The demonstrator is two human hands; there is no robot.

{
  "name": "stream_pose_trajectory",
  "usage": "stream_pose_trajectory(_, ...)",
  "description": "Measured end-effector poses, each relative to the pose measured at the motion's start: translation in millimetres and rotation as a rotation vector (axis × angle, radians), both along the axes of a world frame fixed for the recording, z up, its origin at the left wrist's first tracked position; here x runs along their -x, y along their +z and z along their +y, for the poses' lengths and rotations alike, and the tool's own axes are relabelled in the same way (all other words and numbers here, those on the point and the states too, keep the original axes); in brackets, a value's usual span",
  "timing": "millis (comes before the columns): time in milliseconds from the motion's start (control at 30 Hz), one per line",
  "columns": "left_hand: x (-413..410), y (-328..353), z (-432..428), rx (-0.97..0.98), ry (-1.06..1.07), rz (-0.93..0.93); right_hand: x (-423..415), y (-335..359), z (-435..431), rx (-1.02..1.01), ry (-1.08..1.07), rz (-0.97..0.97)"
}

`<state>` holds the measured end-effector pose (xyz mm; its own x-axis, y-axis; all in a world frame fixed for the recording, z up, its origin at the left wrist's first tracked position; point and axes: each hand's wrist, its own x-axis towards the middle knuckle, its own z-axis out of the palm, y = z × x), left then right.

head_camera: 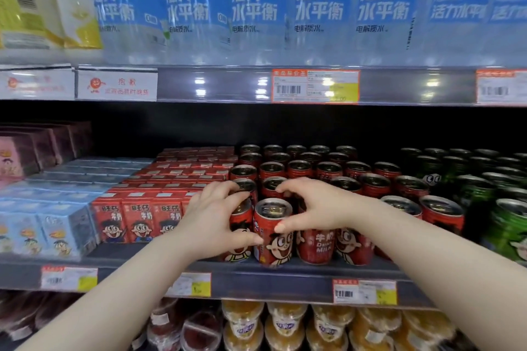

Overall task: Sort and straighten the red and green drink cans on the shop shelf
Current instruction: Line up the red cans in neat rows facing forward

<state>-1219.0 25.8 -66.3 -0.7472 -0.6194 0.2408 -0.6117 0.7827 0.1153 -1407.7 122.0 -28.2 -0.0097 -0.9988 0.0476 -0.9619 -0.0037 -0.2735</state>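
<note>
Your left hand (pixel 211 216) curls round the end can (pixel 242 236), hiding its lid and most of its left side. Your right hand (pixel 310 208), pinching the front can (pixel 273 234), covers the tops of the neighbouring cans (pixel 315 245). The green cans (pixel 510 225) run off the right edge. The water bottles (pixel 256 3) lose their caps at the top edge, and the jars (pixel 288 325) are cut off at the bottom. The print on the price tags (pixel 315 85) is too blurred to read.
</note>
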Motion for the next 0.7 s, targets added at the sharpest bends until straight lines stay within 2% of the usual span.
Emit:
stream_pose_trajectory(67, 8.4, 3.7, 5.4, 0.020, -0.038, 0.013, 14.0, 10.3, 9.1, -0.009, -0.044, 0.031)
stream_pose_trajectory(167, 28.1, 9.3, 12.9, 0.066, -0.096, -0.028, 21.5, 13.0, 17.7, -0.072, -0.116, 0.277)
stream_pose_trajectory(233, 39.3, 10.2, 15.0, 0.094, -0.106, -0.073, 20.0, 4.1, 18.6, -0.010, -0.130, 0.387)
stream_pose_trajectory(333, 47.1, 6.1, 14.2, 0.100, -0.096, -0.187, 19.4, -7.1, 16.4, 0.078, -0.106, 0.321)
stream_pose_trajectory(433, 47.3, 5.3, 12.3, 0.072, -0.100, -0.206, 23.9, 0.9, 18.6, -0.043, -0.013, 0.140)
stream_pose_trajectory(533, 46.6, 7.1, 13.2, 0.059, -0.108, -0.203, 27.6, 12.6, 26.9, -0.158, 0.030, 0.072)
stream_pose_trajectory(700, 46.7, 7.7, 14.5, 0.051, -0.105, -0.202, 27.1, 12.9, 27.2, -0.100, -0.189, 0.340)
